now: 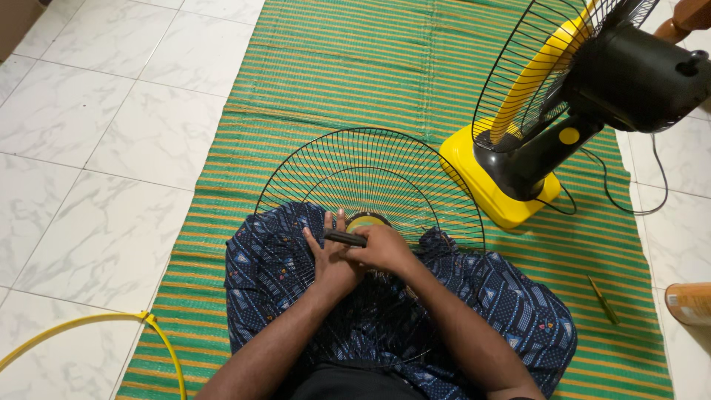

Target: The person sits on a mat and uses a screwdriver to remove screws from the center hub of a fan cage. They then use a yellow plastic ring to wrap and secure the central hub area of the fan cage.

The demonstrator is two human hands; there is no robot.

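A round black wire fan guard (370, 174) rests on my lap, its yellow centre cap (365, 220) just beyond my fingers. My left hand (329, 255) presses against the guard's hub from the left, fingers up. My right hand (384, 247) is closed on a small dark tool (345, 238) that lies across the hub between both hands. My knees, under blue patterned cloth (270, 270), support the guard's lower half.
A yellow and black desk fan (552, 141) stands to the right on a green striped mat (348, 67), its cord (629, 207) trailing beside it. A green screwdriver (603, 299) lies right of my knee, an orange can (689, 304) at the right edge, and a yellow ring (159, 330) at the bottom left.
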